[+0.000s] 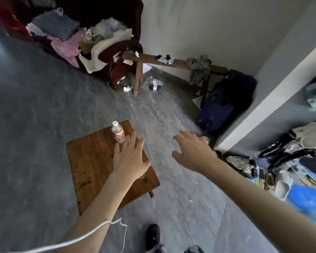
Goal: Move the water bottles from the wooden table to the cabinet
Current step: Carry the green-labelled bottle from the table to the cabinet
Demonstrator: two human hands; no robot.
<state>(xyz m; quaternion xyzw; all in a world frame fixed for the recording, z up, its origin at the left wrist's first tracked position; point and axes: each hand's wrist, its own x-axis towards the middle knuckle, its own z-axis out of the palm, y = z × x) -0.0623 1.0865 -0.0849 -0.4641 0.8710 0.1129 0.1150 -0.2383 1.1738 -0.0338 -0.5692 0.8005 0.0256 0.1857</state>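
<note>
A clear water bottle [118, 133] with a white cap and red label stands upright at the far corner of the low wooden table [91, 161]. My left hand [130, 157] hovers palm down over the table's right side. Its fingers are spread and the fingertips are just short of the bottle, holding nothing. My right hand [192, 152] reaches out over the floor towards the white cabinet [259, 106] on the right, with thumb and forefinger apart. A small clear object [206, 139] peeks out beyond its far fingers, mostly hidden, and I cannot tell what it is.
The cabinet's lower part holds a heap of clothes and shoes [290, 161]. A dark blue suitcase [226, 103] leans beside it. A wooden bench [171, 61] and a cluttered dark red chair [113, 57] stand by the far wall. My foot [153, 236] is below.
</note>
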